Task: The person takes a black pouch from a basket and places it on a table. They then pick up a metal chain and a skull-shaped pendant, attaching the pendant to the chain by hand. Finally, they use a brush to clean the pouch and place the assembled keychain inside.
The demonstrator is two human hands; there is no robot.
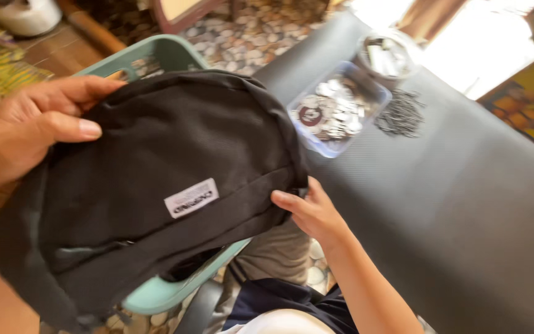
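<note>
Mostly hidden beneath a black backpack [156,185] is a teal basket [156,55]; left hand [29,127] fingers grip the backpack, right hand [310,213] fingers are tucked underneath its edge.

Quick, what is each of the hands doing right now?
Left hand: closed on the black backpack, gripping its top edge.
Right hand: holding the backpack's side.
</note>
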